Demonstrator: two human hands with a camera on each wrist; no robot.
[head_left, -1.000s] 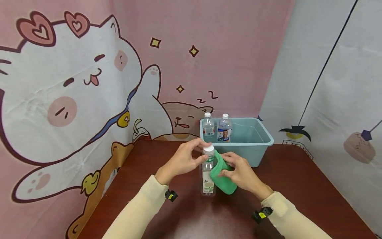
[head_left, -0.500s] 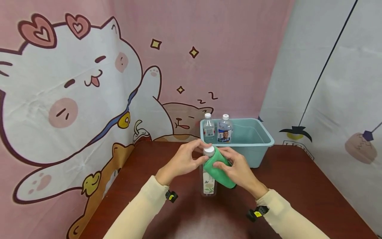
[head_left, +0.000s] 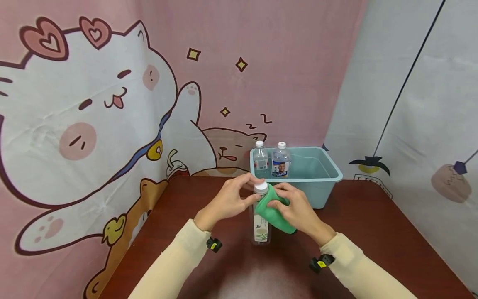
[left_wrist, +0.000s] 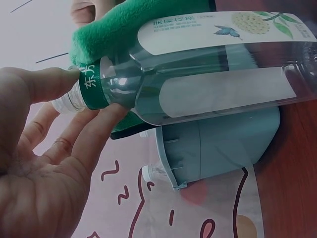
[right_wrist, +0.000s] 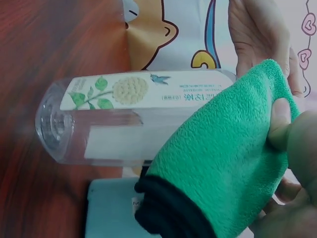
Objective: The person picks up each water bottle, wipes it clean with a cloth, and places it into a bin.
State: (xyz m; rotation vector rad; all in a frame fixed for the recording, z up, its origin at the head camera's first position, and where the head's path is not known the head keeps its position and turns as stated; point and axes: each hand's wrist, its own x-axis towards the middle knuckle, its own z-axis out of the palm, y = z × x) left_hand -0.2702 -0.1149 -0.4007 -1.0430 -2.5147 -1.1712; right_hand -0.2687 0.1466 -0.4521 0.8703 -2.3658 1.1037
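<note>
A clear plastic bottle [head_left: 261, 232] with a white cap and a pale flower-printed label stands upright on the dark red-brown table. My left hand [head_left: 228, 200] pinches its neck just under the cap, thumb in front; the left wrist view shows the thumb and fingertips around the green neck band. My right hand [head_left: 300, 212] grips a green fluffy cloth [head_left: 276, 216] against the bottle's upper right side. In the right wrist view, the thumb presses into the cloth [right_wrist: 223, 148], which has a dark edging and hides part of the bottle's shoulder and neck.
Behind the bottle stands a light blue plastic bin [head_left: 317, 193]. Inside its left part are two clear bottles with white caps, one bottle [head_left: 261, 160] at the corner and another bottle [head_left: 281, 164] with a blue label. A cartoon-printed curtain [head_left: 298, 74] hangs beyond the table.
My right hand has drawn the cloth up and left across the front of the bottle's neck, mostly in the first half second. The left hand and the bottle stay in place.
</note>
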